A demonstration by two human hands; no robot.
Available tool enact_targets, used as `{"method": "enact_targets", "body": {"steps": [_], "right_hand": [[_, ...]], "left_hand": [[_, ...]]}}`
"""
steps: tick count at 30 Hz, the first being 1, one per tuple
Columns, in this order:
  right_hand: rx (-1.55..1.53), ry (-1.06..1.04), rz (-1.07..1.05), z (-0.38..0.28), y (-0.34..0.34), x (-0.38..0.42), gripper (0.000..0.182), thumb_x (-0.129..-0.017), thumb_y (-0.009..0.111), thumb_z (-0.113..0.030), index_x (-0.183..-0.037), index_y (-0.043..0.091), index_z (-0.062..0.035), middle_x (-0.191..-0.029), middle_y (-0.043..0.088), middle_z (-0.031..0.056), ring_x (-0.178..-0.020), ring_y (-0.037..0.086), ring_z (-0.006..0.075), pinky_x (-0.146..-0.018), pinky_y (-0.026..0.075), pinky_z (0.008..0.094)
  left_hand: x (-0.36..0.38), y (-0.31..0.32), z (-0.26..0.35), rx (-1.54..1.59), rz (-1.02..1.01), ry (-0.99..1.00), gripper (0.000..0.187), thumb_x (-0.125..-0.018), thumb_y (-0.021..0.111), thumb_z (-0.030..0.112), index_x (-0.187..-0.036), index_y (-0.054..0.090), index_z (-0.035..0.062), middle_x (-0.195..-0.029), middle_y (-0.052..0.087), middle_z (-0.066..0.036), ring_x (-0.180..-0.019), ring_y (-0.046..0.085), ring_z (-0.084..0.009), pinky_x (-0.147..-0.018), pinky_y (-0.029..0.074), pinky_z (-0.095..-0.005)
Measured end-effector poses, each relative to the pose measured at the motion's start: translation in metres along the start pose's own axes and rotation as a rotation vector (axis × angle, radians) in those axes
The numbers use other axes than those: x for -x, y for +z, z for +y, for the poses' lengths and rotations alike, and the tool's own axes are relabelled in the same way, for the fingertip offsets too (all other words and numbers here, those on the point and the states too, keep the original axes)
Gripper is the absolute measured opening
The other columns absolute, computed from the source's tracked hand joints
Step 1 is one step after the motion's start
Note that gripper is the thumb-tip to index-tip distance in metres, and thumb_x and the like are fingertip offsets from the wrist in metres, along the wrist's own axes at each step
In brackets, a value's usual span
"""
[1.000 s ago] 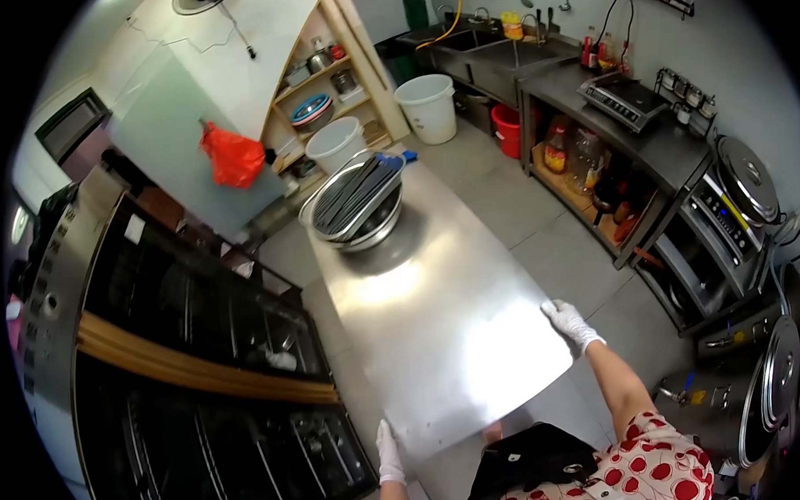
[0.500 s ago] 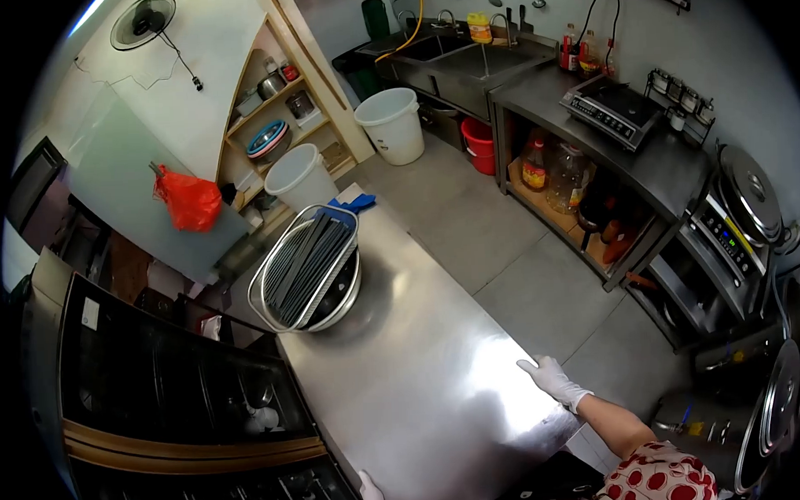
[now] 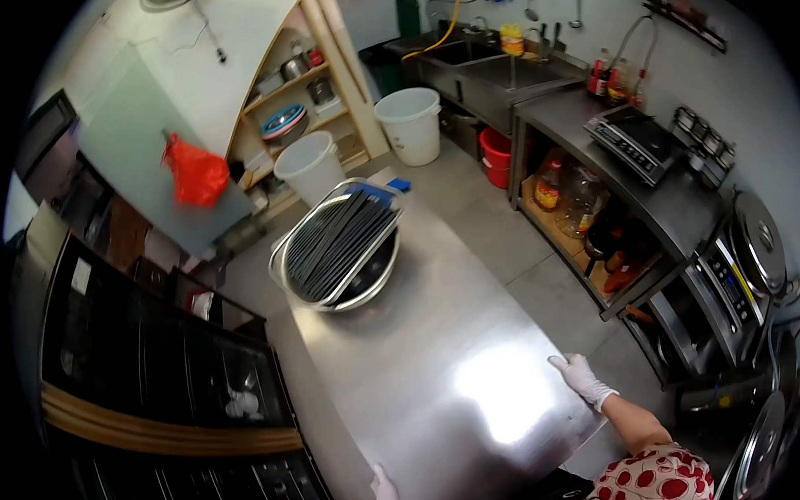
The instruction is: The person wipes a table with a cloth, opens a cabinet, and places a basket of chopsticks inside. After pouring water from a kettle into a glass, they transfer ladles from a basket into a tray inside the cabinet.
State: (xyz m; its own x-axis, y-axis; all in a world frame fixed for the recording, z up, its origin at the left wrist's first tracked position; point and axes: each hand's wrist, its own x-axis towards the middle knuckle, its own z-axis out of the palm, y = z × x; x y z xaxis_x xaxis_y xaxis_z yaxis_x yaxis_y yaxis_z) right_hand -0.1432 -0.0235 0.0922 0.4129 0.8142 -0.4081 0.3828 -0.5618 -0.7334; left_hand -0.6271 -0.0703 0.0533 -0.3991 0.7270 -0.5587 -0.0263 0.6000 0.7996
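A steel table (image 3: 404, 364) stretches away in front of me. My right hand (image 3: 583, 381), in a white glove, grips its right edge, with the thumb on the top and the fingers over the side. At the left edge, low in the view, my left hand (image 3: 385, 492), also gloved, rests against the table; its fingers are mostly hidden. On the far end stands a metal bowl (image 3: 382, 286) with a rimmed basket of dark slender sticks (image 3: 340, 243) on it. A blue cloth (image 3: 399, 185) lies behind the basket.
White buckets (image 3: 409, 131) and a red bucket (image 3: 495, 157) stand on the floor beyond. Along the right are a sink (image 3: 509, 80), a counter with an induction cooker (image 3: 636, 141) and lidded pots. A dark glass-fronted cabinet (image 3: 165, 346) stands left.
The camera view has shifted. The table with the bowl and basket now stands farther from the cabinet on the left, with more floor between them. Both hands remain at the table's edges.
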Motion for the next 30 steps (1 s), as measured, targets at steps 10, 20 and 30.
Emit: {"method": "enact_targets", "body": {"steps": [10, 20, 30], "right_hand": [[-0.138, 0.001, 0.033, 0.028, -0.056, -0.034, 0.051, -0.091, 0.059, -0.036, -0.109, 0.060, 0.0113, -0.090, 0.067, 0.0126, -0.081, 0.060, 0.0162, -0.077, 0.047, 0.0293], [0.017, 0.005, 0.191, 0.075, -0.113, -0.093, 0.057, -0.091, 0.057, -0.041, -0.118, 0.055, 0.0095, -0.110, 0.064, 0.0201, -0.102, 0.059, 0.0263, -0.091, 0.043, 0.0318], [0.143, -0.042, 0.371, 0.044, -0.113, -0.089, 0.057, -0.092, 0.055, -0.038, -0.126, 0.050, 0.0075, -0.122, 0.057, 0.0211, -0.112, 0.055, 0.0297, -0.098, 0.040, 0.0336]], "left_hand": [[0.024, 0.071, 0.014, -0.048, -0.148, 0.031, 0.053, -0.099, 0.040, 0.036, -0.122, 0.053, -0.0104, -0.115, 0.061, -0.019, -0.106, 0.056, -0.0241, -0.093, 0.041, -0.0326], [0.021, 0.155, 0.038, 0.050, -0.261, 0.104, 0.046, -0.099, 0.044, 0.033, -0.112, 0.057, -0.0088, -0.104, 0.063, -0.016, -0.096, 0.057, -0.0216, -0.086, 0.044, -0.0327], [-0.014, 0.175, 0.023, -0.017, -0.368, 0.113, 0.061, -0.096, 0.044, 0.045, -0.130, 0.046, -0.0053, -0.121, 0.057, -0.023, -0.116, 0.052, -0.0299, -0.098, 0.038, -0.0346]]}}
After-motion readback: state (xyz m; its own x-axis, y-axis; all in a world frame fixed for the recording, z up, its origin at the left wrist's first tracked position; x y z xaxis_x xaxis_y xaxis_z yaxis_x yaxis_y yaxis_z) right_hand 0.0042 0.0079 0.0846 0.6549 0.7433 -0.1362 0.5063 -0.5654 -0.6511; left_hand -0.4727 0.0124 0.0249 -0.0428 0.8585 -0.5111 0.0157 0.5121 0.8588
